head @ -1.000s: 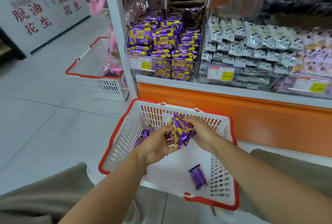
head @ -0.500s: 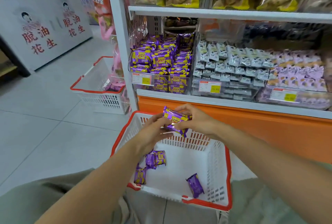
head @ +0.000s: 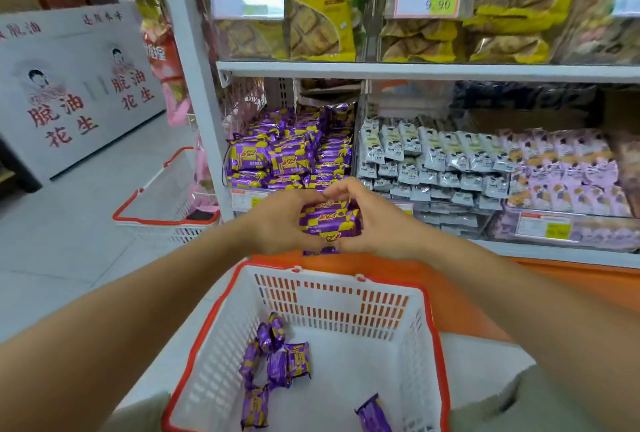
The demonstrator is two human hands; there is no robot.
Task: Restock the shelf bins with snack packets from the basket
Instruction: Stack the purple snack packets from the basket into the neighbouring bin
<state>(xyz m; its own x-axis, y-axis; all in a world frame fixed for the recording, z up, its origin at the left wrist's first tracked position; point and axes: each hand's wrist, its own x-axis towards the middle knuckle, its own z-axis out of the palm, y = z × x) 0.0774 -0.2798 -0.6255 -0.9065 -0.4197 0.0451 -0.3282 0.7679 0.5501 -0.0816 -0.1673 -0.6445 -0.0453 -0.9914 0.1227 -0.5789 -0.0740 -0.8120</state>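
Observation:
A stack of purple-and-yellow snack packets is clasped between my left hand and my right hand, fingers curled round it from both sides. The stack hangs above the far rim of the white basket with a red rim, right in front of the clear shelf bin heaped with the same packets. Several loose purple packets lie on the basket floor at the left, and one more packet lies at the near right.
To the right of the purple bin sit bins of grey-white packets and lilac packets. Yellow bags fill the shelf above. A second red-rimmed basket stands on the floor left of the white shelf post.
Both hands have lifted the stack of packets out of the basket and up toward the purple bin. The view has tilted upward, showing the upper shelf.

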